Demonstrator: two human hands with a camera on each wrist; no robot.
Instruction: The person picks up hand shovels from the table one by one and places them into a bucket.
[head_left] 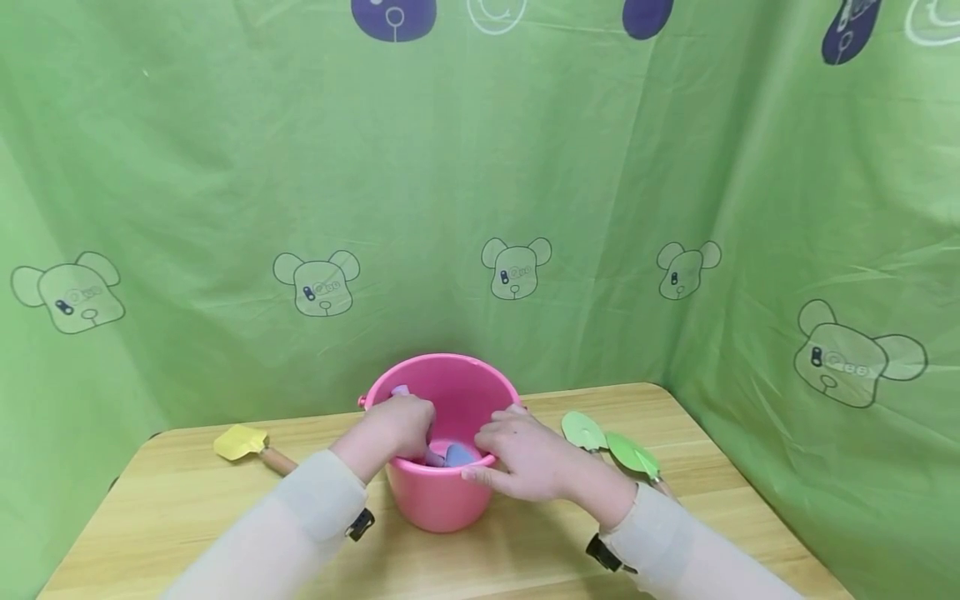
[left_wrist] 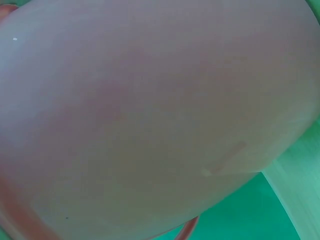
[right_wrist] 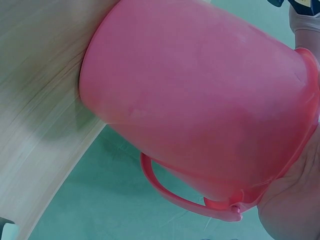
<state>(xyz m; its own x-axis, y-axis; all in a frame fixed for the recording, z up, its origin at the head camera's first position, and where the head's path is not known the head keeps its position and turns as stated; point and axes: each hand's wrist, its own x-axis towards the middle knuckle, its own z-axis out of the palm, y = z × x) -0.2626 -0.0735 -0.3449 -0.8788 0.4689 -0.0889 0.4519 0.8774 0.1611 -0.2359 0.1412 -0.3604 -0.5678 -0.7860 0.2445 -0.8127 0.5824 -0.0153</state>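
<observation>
A pink bucket (head_left: 442, 500) stands upright on the wooden table, and its outer wall and hanging handle (right_wrist: 185, 200) show in the right wrist view. My left hand (head_left: 401, 423) reaches over its rim with curled fingers, holding a purple object that shows above and below the fist; its kind is partly hidden. A blue-grey piece (head_left: 459, 455) lies beside it inside the bucket. My right hand (head_left: 532, 454) grips the bucket's right rim, fingers inside and thumb outside. A pale surface too close to identify fills most of the left wrist view.
On the left of the table (head_left: 150, 517) lies a yellow toy shovel (head_left: 242, 442) with a wooden handle. Two green toy shovels (head_left: 583, 430) lie to the right, partly behind my right forearm. A green printed curtain (head_left: 450, 183) hangs behind the table and at its sides.
</observation>
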